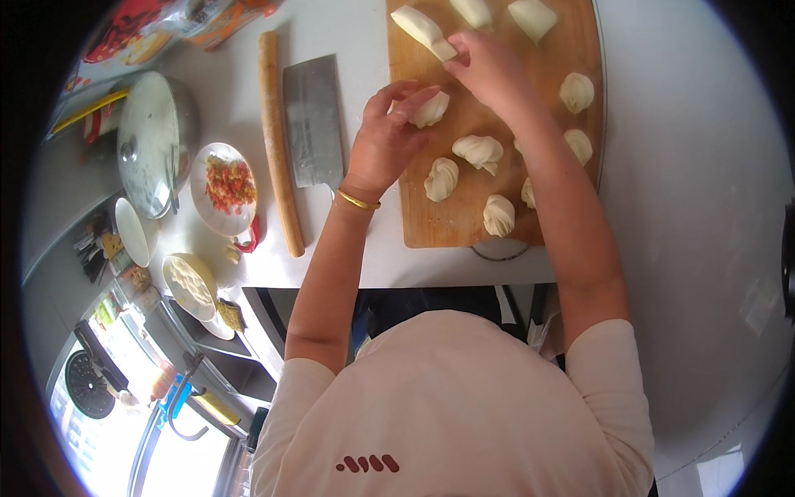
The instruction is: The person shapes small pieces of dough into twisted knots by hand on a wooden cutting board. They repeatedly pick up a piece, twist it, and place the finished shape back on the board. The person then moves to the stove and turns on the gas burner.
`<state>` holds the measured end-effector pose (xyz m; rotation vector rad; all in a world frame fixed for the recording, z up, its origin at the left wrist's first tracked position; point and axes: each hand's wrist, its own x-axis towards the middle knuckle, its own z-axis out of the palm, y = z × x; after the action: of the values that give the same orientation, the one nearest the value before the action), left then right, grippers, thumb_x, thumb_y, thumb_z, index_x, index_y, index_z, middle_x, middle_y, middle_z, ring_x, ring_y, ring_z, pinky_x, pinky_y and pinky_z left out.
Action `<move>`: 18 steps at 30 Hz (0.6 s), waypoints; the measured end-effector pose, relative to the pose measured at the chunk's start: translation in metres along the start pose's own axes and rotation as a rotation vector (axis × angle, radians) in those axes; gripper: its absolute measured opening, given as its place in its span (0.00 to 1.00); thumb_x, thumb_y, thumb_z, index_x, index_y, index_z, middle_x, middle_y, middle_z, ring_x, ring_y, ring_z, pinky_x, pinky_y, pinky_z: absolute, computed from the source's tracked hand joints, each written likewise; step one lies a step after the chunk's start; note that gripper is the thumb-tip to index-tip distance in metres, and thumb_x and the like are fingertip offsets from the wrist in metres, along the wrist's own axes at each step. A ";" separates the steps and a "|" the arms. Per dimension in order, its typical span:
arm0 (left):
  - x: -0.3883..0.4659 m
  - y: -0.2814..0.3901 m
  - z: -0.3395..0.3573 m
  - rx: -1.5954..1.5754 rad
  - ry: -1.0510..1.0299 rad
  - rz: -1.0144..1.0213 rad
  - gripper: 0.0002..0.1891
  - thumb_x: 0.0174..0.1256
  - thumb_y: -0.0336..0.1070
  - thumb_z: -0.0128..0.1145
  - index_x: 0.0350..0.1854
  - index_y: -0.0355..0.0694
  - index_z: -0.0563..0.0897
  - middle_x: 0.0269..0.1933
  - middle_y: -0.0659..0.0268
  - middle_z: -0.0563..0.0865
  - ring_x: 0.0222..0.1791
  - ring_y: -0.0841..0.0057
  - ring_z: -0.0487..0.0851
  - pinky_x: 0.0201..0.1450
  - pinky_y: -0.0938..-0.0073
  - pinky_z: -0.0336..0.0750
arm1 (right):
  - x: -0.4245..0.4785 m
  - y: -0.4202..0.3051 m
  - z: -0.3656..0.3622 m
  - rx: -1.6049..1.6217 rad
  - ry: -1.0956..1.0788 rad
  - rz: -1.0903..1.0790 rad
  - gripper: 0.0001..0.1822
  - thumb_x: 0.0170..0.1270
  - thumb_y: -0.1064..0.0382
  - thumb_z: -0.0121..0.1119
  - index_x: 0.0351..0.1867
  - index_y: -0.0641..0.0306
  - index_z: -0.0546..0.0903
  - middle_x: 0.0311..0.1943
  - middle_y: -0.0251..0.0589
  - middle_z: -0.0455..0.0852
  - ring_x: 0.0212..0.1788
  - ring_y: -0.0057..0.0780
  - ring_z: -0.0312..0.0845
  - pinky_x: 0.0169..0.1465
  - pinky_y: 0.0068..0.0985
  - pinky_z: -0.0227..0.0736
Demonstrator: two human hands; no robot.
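Note:
A wooden cutting board (450, 217) lies before me with pieces of pale dough on it. My right hand (487, 65) pinches the near end of a flattened dough strip (419, 28) at the board's far left. My left hand (391, 127) is over the left edge of the board, thumb and fingers spread. Its fingers partly cover a dough bun (433, 112); whether they touch it is hard to see. Nearer me sit twisted buns, among them a wide one (479, 153) and a pleated one (499, 215). My right forearm hides parts of others. Uncut-looking dough (533, 18) lies at the far edge.
Left of the board lie a cleaver (313, 121) and a wooden rolling pin (279, 143). Beyond them stand a plate of chopped red and green food (228, 183), a glass-lidded pan (149, 146), a white bowl (133, 233) and a bowl with pale contents (189, 282).

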<state>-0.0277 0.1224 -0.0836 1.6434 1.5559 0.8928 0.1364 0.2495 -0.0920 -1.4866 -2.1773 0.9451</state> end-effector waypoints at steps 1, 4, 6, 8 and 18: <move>0.001 -0.002 0.001 0.007 0.010 0.019 0.36 0.45 0.21 0.71 0.60 0.55 0.80 0.59 0.62 0.76 0.55 0.64 0.79 0.52 0.70 0.85 | -0.002 -0.004 -0.005 0.041 -0.036 0.024 0.17 0.62 0.65 0.65 0.51 0.67 0.81 0.45 0.49 0.86 0.48 0.41 0.83 0.51 0.35 0.77; 0.004 -0.004 0.003 0.039 0.020 0.058 0.33 0.46 0.20 0.68 0.58 0.55 0.82 0.58 0.62 0.78 0.55 0.61 0.79 0.53 0.68 0.84 | -0.012 -0.012 -0.017 0.085 -0.129 0.062 0.17 0.63 0.64 0.64 0.51 0.67 0.82 0.47 0.49 0.86 0.51 0.44 0.82 0.53 0.37 0.77; 0.005 -0.006 0.004 0.072 0.000 0.058 0.31 0.48 0.21 0.67 0.57 0.53 0.82 0.57 0.62 0.79 0.55 0.60 0.78 0.53 0.67 0.83 | -0.020 -0.013 -0.020 0.095 -0.155 0.069 0.16 0.63 0.63 0.64 0.51 0.67 0.82 0.47 0.49 0.86 0.51 0.44 0.82 0.53 0.36 0.77; 0.006 -0.008 0.006 0.077 0.013 0.082 0.29 0.48 0.22 0.67 0.57 0.52 0.82 0.56 0.62 0.80 0.54 0.59 0.79 0.53 0.66 0.82 | -0.026 -0.013 -0.019 0.110 -0.150 0.070 0.17 0.63 0.63 0.64 0.51 0.67 0.82 0.47 0.49 0.86 0.50 0.44 0.83 0.53 0.37 0.77; 0.007 -0.005 0.010 0.125 0.024 0.053 0.27 0.50 0.25 0.66 0.56 0.51 0.82 0.54 0.65 0.82 0.53 0.59 0.79 0.55 0.64 0.78 | -0.032 -0.017 -0.024 0.155 -0.153 0.091 0.17 0.63 0.62 0.65 0.51 0.68 0.82 0.46 0.50 0.86 0.48 0.43 0.84 0.51 0.35 0.78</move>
<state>-0.0216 0.1291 -0.0932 1.7754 1.6196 0.8605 0.1515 0.2245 -0.0605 -1.4936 -2.0986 1.2661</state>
